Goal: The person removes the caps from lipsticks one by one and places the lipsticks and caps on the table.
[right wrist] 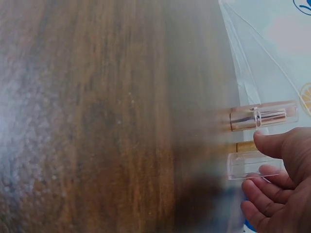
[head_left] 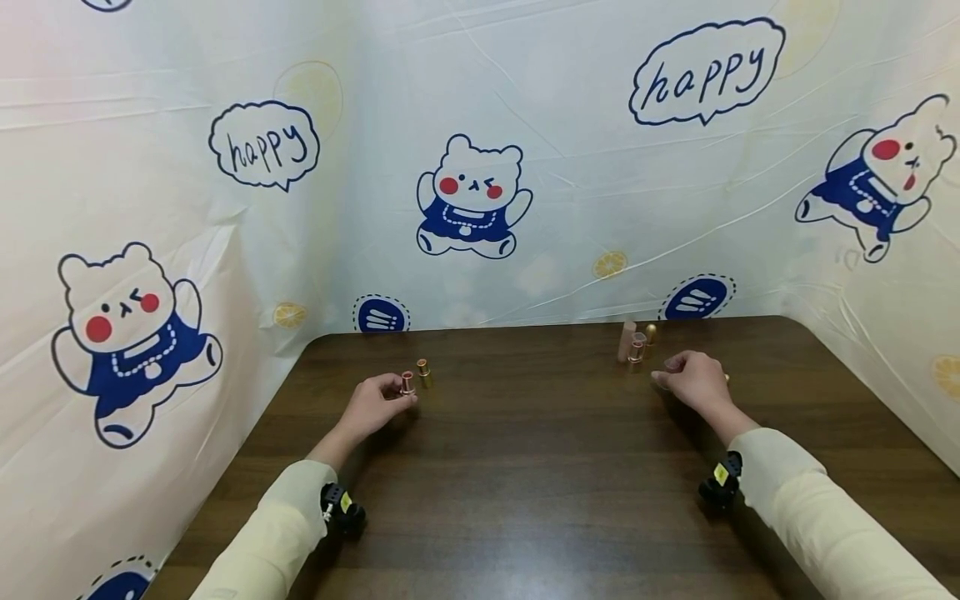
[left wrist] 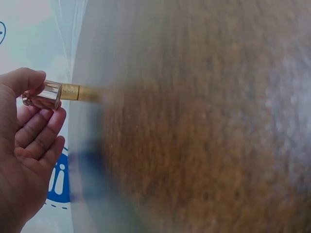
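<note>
One rose-coloured tube [head_left: 407, 382] is standing upright in our left hand [head_left: 371, 406], pinched by thumb and fingers, while a gold tube [head_left: 424, 372] is standing just beyond, to its right; well rightward, past a clear-topped tube [head_left: 637, 348], our right hand [head_left: 696, 382] is pinching a clear cap [right wrist: 240, 166]; we are reading "happy" in two speech bubbles [head_left: 264, 147], but no brands.

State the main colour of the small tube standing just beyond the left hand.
The small tube is gold, best seen in the head view.
</note>
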`<state>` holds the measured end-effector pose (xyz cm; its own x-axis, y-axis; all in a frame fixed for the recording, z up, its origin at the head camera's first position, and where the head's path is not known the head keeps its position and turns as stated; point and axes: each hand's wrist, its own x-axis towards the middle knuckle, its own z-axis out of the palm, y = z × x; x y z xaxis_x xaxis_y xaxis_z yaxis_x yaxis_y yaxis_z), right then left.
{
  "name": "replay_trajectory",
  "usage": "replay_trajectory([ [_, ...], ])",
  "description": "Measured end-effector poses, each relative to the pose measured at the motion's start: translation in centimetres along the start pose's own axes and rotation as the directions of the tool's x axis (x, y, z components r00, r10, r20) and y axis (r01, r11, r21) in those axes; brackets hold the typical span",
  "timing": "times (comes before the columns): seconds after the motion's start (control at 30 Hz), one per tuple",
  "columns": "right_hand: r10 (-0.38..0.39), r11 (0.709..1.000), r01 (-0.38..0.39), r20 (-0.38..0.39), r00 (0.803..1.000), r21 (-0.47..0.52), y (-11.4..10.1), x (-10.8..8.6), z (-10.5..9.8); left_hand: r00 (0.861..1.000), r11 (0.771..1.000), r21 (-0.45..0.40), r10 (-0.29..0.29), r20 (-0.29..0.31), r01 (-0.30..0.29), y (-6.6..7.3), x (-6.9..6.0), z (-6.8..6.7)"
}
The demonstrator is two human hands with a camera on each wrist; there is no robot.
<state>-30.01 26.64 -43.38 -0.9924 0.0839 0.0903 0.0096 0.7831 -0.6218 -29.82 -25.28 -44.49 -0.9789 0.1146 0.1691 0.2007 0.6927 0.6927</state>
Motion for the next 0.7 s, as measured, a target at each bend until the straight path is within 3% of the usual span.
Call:
replay_trajectory([
  [0.7,-0.041,0.998,0.043,-0.045,0.998,0.051,-1.3,0.6,-0.2,1.0,1.0,0.025,-0.017,0.003,0.017,-1.0,-0.1,-0.2],
])
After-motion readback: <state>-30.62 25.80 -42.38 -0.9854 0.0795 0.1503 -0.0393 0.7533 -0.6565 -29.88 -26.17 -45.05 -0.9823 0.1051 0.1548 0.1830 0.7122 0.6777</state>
